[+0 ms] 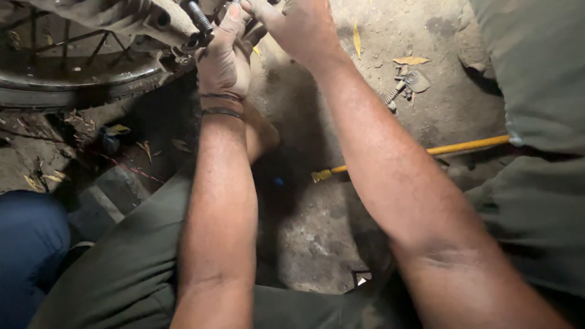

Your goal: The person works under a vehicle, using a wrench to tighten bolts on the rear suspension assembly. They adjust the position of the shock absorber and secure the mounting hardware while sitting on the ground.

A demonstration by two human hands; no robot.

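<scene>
**Two Bare Hands at Work on a Wheel's Metal Fitting**

Two bare forearms fill the foreground, rising from the person's olive-green trousers (122,268) toward the top of the frame, over a dusty concrete floor (317,231). At upper left lies a spoked wheel (67,79) with a dark tyre, its rim partly in shadow. Against it sits a grimy metal fitting (131,15), from which a dark threaded bolt (199,16) juts out at a slant.

The left hand (224,58), with two dark bands at the wrist, is closed around the end of the fitting just beside the bolt, thumb up against the metal. The right hand (298,27) reaches in from the right, its fingers curled at the same spot and touching the left hand; the frame's top edge cuts them off, so what they grasp cannot be told.

A long yellow rod (451,148) lies across the floor at right, passing behind the right forearm, its frayed end showing beside the arm. Farther back, a small spring and washer (405,85) rest in the dust among dry leaves (411,60). Blue cloth (27,244) fills the lower left corner.
</scene>
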